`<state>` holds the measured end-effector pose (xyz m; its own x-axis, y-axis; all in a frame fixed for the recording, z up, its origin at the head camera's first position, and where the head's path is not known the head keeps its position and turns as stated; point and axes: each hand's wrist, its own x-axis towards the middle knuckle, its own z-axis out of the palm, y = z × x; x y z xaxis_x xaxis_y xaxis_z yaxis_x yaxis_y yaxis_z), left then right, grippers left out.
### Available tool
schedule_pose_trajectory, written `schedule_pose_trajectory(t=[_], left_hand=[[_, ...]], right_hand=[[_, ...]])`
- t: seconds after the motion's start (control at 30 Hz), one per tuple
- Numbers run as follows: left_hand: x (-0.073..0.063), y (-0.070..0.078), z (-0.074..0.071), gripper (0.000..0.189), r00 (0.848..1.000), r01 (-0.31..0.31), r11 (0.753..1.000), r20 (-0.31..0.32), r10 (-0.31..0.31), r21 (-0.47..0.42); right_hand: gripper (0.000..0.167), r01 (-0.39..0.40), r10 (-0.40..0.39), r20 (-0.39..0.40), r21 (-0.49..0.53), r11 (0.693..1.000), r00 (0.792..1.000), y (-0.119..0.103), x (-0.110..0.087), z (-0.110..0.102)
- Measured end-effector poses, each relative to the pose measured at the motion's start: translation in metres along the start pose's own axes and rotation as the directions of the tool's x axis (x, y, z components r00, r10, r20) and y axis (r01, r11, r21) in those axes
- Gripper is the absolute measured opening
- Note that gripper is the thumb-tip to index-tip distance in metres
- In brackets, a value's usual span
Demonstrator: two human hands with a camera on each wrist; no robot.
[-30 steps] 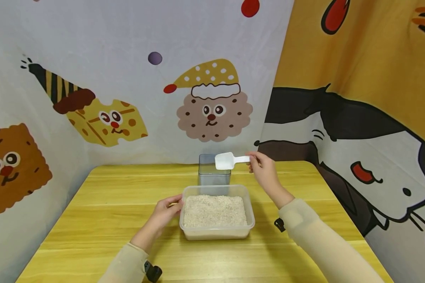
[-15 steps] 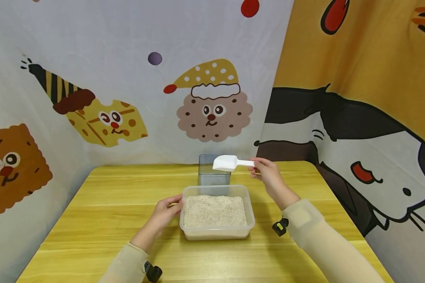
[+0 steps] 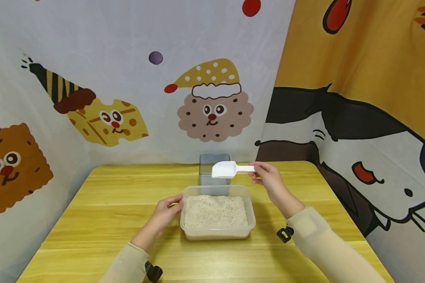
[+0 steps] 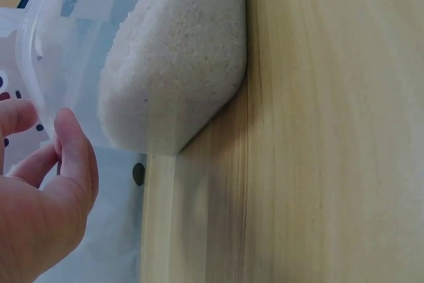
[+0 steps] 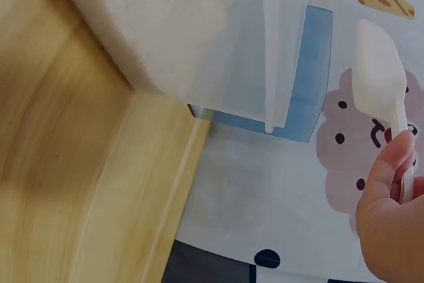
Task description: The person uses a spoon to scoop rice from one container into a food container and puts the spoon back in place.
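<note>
A clear plastic box (image 3: pixel 217 232) with a pale rim stands mid-table, holding a level bed of whitish grains that look like rice (image 3: pixel 214 212). My left hand (image 3: pixel 164 214) grips the box's left rim; in the left wrist view its thumb and fingertips (image 4: pixel 71 130) lie at the lip. With my right hand (image 3: pixel 270 181) I hold a white scoop (image 3: pixel 224 169) by its handle, the bowl pointing left. No grains show in the scoop. It is raised, overlapping a bluish see-through container (image 3: pixel 205 167) behind the box. In the right wrist view, the thumb presses the handle (image 5: pixel 401 124).
The wooden table (image 3: pixel 120 204) backs onto a white cloth with cartoon prints (image 3: pixel 214 118). On the right hangs a yellow cloth (image 3: pixel 311 59) with a large cartoon animal. Black devices (image 3: pixel 153 271) sit on both wrists.
My right hand has moved a little down and to the right with the scoop, whose bowl has turned and sunk lower. The left hand and the box have stayed put.
</note>
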<state>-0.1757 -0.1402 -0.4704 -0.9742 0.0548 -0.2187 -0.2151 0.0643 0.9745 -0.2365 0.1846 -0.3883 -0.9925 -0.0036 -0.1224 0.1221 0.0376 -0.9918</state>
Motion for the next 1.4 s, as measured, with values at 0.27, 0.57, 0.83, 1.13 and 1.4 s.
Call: schedule_pose_trajectory(t=[0.27, 0.57, 0.83, 1.13, 1.4], left_hand=[[-0.001, 0.0, 0.0, 0.042, 1.0, 0.001, 1.0, 0.001, -0.001, 0.005], [-0.001, 0.001, 0.001, 0.041, 1.0, -0.003, 1.0, 0.0, 0.003, 0.005], [0.0, 0.001, 0.001, 0.04, 1.0, 0.002, 1.0, -0.002, -0.002, 0.007], [-0.002, 0.002, 0.0, 0.041, 1.0, 0.01, 1.0, -0.01, -0.01, 0.014], [0.0, 0.001, 0.001, 0.04, 1.0, 0.001, 1.0, -0.013, -0.001, 0.009]], right_hand=[[0.03, 0.038, -0.036, 0.034, -0.055, 0.998, 0.999, 0.005, -0.013, -0.001], [0.029, 0.094, -0.081, 0.088, -0.149, 0.984, 0.993, 0.013, -0.022, -0.001], [0.022, 0.329, -0.268, 0.2, -0.407, 0.852, 0.942, 0.021, -0.033, -0.002], [0.015, 0.536, -0.458, 0.297, -0.604, 0.59, 0.838, 0.027, -0.042, 0.004], [0.016, 0.661, -0.566, 0.378, -0.593, 0.459, 0.732, 0.036, -0.042, 0.016]])
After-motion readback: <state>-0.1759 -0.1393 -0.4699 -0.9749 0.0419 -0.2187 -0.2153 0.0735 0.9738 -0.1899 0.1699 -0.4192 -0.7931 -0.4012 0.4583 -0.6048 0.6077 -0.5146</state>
